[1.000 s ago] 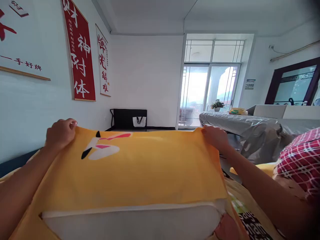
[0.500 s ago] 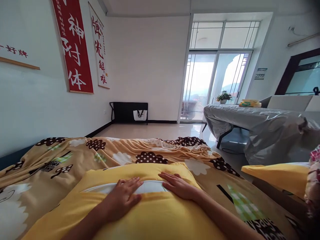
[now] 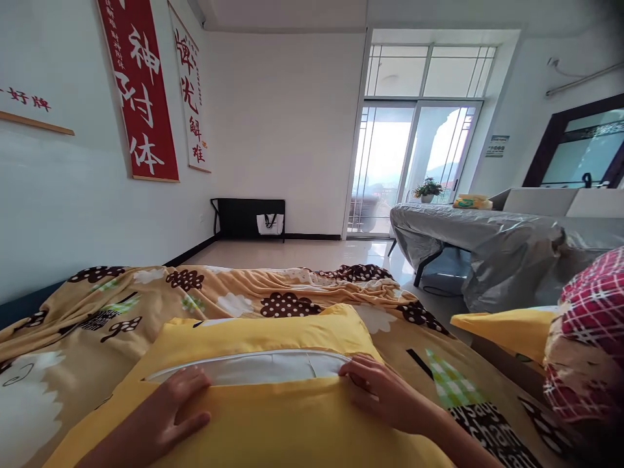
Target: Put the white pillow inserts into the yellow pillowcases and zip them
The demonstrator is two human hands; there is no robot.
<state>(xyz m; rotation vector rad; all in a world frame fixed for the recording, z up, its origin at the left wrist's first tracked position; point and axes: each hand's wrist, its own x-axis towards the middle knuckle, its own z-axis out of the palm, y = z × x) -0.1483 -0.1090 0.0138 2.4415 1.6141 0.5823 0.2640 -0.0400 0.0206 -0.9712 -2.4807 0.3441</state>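
Observation:
A yellow pillowcase (image 3: 273, 416) lies in front of me, its long zip opening spread apart. Inside the slit a white inner pillow (image 3: 258, 368) shows. At the left end of the opening rests my left hand (image 3: 168, 409), fingers together over the edge and the thumb held apart on the yellow cloth. My right hand (image 3: 377, 393) is at the other end, its curled fingers closed on the pillowcase's edge. What the right fingertips pinch underneath is partly hidden.
Under the pillow spreads a patterned tan blanket (image 3: 234, 286). To the right are another yellow cloth item (image 3: 507, 325) and a red plaid one (image 3: 597, 299). Farther off stands a table under plastic sheeting (image 3: 511, 240); a white bag (image 3: 270, 224) is by the far wall.
My hands have moved apart, the left one leftward and nearer, the right one to the right end of the slit. The opening gapes wider and more white shows. The view has turned slightly right.

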